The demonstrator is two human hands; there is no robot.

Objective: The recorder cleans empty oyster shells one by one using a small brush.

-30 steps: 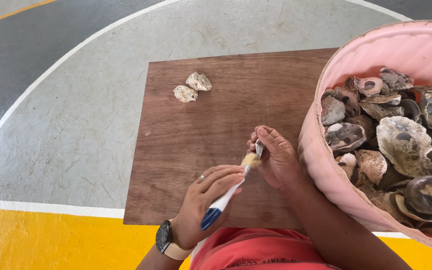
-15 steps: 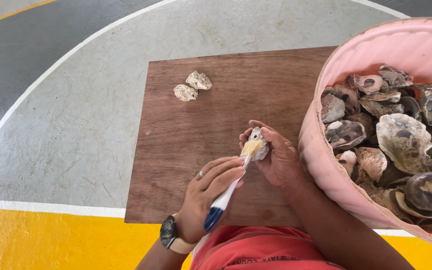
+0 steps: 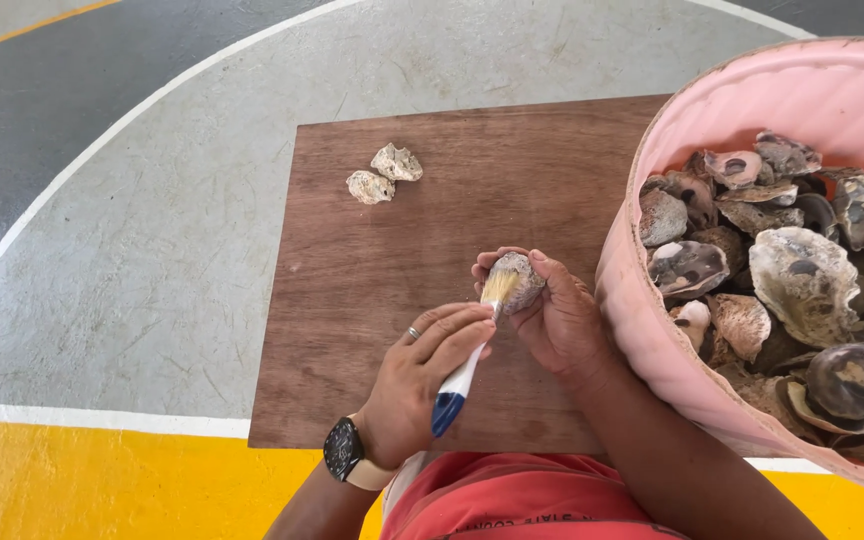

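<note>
**Brushing a shell over a wooden board**

Two cleaned-looking shells (image 3: 384, 174) lie together at the far left of the brown board (image 3: 352, 320); the left hand (image 3: 422, 385) grips a small brush (image 3: 467, 360), bristles touching the shell (image 3: 517, 280) clasped in the right hand (image 3: 557, 320); a pink tub (image 3: 752, 110), apparently still full of shells, suggests most remain.

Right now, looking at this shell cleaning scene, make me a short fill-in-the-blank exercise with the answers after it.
1. The left hand holds a small ____ with a blue and white handle.
2. The right hand holds one ____ over the wooden board.
3. The pink tub stands at the board's ____ side.
4. ____ cleaned shells lie together on the board.

Missing words: brush; shell; right; Two
</note>
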